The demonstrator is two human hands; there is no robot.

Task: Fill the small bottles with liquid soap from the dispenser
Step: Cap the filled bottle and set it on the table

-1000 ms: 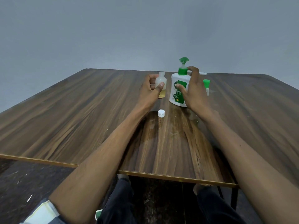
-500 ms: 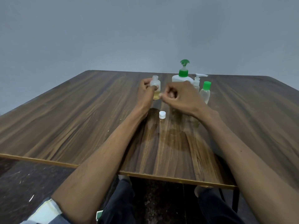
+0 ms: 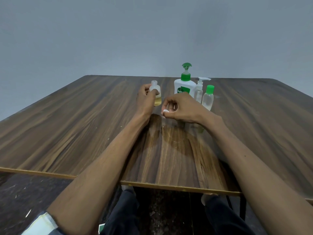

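My left hand (image 3: pixel 146 101) grips a small clear bottle (image 3: pixel 156 94) that stands uncapped on the wooden table (image 3: pixel 84 119), with yellowish soap in its lower part. My right hand (image 3: pixel 182 108) pinches the small white cap (image 3: pixel 165 111) just above the table, to the right of that bottle. Behind my right hand stands the white soap dispenser (image 3: pixel 183 84) with a green pump head. Right of it are a small clear pump bottle (image 3: pixel 199 89) and a small clear bottle with a green cap (image 3: pixel 208 97).
The table's front edge (image 3: pixel 169 186) runs across the lower part of the view, with my knees below it. A plain grey wall rises behind the table. Dark floor shows at the lower left.
My right hand left the dispenser, came down to the white cap on the table and picked it up. My left hand kept hold of the small bottle.
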